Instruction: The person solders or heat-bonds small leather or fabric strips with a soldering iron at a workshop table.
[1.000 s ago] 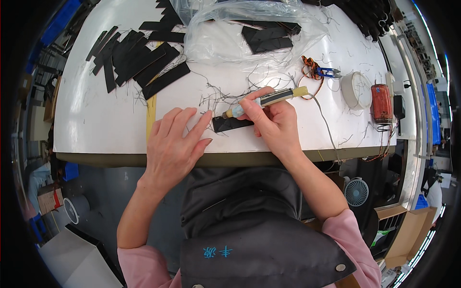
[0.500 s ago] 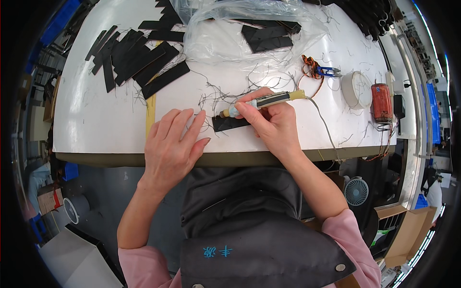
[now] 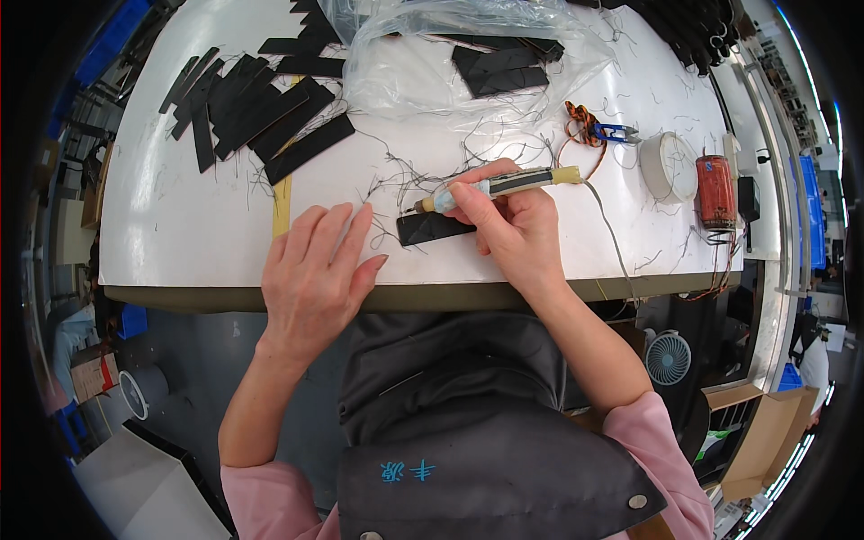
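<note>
My right hand (image 3: 520,236) is closed round a corded, pen-shaped tool (image 3: 522,182) wrapped in pale and yellow tape, its thin tip pointing left. Just below that tip lies a short black strip (image 3: 428,229), flat on the white table, its right end partly behind my fingers. Whether the tip touches the strip or a thread, I cannot tell. To the left, my left hand (image 3: 313,270) rests palm down with its fingers apart. Its fingertips are near loose dark threads (image 3: 382,193) and clear of the strip.
Black strips (image 3: 256,108) are piled at the far left, more (image 3: 499,72) beside a clear plastic bag (image 3: 396,81). On the right are blue thread snips (image 3: 616,134), a white roll (image 3: 668,168) and a red thread spool (image 3: 715,193). A grey cord (image 3: 612,234) trails toward the front edge.
My right hand has lifted the tool's tip slightly up and right from the black strip's left end. My left hand has drawn a little to the left.
</note>
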`<state>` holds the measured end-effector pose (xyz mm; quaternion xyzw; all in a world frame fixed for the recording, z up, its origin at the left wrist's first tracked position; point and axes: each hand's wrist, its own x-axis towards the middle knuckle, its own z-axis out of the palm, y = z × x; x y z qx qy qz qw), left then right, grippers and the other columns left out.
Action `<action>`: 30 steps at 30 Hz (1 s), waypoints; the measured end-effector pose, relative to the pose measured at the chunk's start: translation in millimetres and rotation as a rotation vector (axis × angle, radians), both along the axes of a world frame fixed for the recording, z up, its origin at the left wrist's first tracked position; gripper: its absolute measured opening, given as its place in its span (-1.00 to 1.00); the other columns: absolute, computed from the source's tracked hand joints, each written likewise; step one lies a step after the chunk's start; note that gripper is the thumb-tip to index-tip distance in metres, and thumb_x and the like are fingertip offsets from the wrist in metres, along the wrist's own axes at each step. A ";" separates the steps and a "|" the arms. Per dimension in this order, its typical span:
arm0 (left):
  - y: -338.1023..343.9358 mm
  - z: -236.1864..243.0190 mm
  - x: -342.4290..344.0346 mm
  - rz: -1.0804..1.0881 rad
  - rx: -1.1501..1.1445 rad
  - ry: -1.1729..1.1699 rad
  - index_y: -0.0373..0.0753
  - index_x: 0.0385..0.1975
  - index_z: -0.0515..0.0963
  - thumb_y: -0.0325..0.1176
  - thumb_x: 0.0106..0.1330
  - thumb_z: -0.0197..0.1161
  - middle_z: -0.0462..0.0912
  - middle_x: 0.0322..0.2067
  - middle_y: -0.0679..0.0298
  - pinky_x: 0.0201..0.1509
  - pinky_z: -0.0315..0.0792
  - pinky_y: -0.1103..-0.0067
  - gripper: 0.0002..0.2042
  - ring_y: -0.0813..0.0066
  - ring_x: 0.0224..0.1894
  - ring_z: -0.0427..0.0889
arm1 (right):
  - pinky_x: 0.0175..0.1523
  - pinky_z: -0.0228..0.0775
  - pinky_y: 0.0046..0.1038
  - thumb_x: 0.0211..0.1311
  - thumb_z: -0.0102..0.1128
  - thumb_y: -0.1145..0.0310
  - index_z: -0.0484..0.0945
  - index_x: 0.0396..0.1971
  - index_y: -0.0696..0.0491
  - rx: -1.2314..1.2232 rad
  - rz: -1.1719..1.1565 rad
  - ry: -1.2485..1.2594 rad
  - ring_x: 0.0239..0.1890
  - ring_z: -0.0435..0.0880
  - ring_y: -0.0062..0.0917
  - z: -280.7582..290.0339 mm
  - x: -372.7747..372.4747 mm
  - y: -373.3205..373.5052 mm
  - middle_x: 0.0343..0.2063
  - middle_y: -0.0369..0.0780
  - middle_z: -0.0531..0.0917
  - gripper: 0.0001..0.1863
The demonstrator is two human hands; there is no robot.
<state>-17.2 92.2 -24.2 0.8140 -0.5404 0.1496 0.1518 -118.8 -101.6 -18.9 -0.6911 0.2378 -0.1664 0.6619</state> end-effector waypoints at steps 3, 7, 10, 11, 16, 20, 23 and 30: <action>0.9 -0.5 1.3 0.048 -0.010 -0.013 -0.24 -0.01 0.56 -0.35 0.07 0.31 0.53 -0.09 0.23 -0.11 0.38 0.44 -0.58 0.24 -0.06 0.50 | -0.63 0.12 -0.71 0.26 0.25 0.32 0.57 -0.34 0.17 -0.011 -0.010 -0.026 -0.73 0.35 -0.82 -0.4 -0.6 -1.5 -0.64 -0.34 0.58 -0.81; -0.2 2.8 -4.3 0.049 -0.116 0.092 -0.24 -0.04 0.57 -0.38 0.03 0.33 0.53 -0.12 0.22 -0.11 0.38 0.44 -0.58 0.23 -0.08 0.50 | -0.63 0.19 -0.75 0.35 0.12 0.30 0.49 -0.27 0.18 0.053 -0.036 -0.060 -0.66 0.47 -0.79 -3.9 -3.1 -5.3 -0.54 -0.25 0.62 -0.78; -8.1 3.4 -19.1 -0.112 -0.119 0.200 -0.17 -0.04 0.59 -0.35 0.02 0.35 0.52 -0.11 0.23 -0.11 0.39 0.44 -0.58 0.25 -0.09 0.50 | -0.62 0.21 -0.74 0.36 0.11 0.29 0.48 -0.29 0.16 0.081 -0.049 -0.084 -0.65 0.47 -0.79 -2.9 -4.1 -4.8 -0.56 -0.28 0.59 -0.79; -9.2 3.3 -23.2 -0.113 -0.120 0.200 -0.17 -0.04 0.59 -0.35 0.02 0.35 0.52 -0.11 0.23 -0.11 0.39 0.44 -0.58 0.25 -0.09 0.50 | -0.60 0.23 -0.73 0.36 0.11 0.29 0.48 -0.31 0.16 0.071 -0.058 -0.062 -0.65 0.47 -0.80 -2.0 -4.0 -4.1 -0.58 -0.30 0.58 -0.79; -5.3 -3.1 -29.4 -0.100 -0.020 0.083 -0.05 0.00 0.60 -0.30 0.00 0.37 0.50 -0.05 0.25 -0.09 0.40 0.44 -0.54 0.29 -0.03 0.50 | -0.57 0.18 -0.69 0.24 0.22 0.30 0.56 -0.42 0.17 -0.059 -0.034 -0.052 -0.66 0.43 -0.84 -5.0 -1.3 -0.1 -0.70 -0.36 0.53 -0.78; -2.0 -7.7 -29.1 -0.113 -0.031 0.055 -0.05 0.00 0.60 -0.29 -0.01 0.38 0.51 -0.04 0.24 -0.09 0.39 0.45 -0.54 0.29 0.00 0.50 | -0.58 0.10 -0.67 0.18 0.26 0.31 0.58 -0.49 0.16 -0.149 0.003 -0.049 -0.70 0.29 -0.85 -9.3 -1.4 -0.9 -0.75 -0.39 0.46 -0.79; -2.5 -8.1 -29.1 -0.117 -0.041 0.045 -0.05 -0.01 0.60 -0.29 -0.01 0.38 0.51 -0.03 0.24 -0.08 0.40 0.45 -0.54 0.29 0.02 0.50 | -0.59 0.05 -0.67 0.16 0.28 0.31 0.57 -0.50 0.14 -0.162 0.023 -0.065 -0.71 0.23 -0.85 -15.2 -1.8 -2.2 -0.79 -0.41 0.42 -0.80; 1.0 -8.8 -27.8 -0.129 -0.040 0.051 -0.11 -0.03 0.60 -0.31 0.00 0.37 0.53 -0.01 0.22 -0.04 0.41 0.46 -0.56 0.26 0.04 0.52 | -0.59 0.04 -0.67 0.16 0.29 0.32 0.57 -0.52 0.14 -0.180 0.029 -0.043 -0.71 0.23 -0.86 -12.7 -0.8 -0.2 -0.79 -0.42 0.41 -0.80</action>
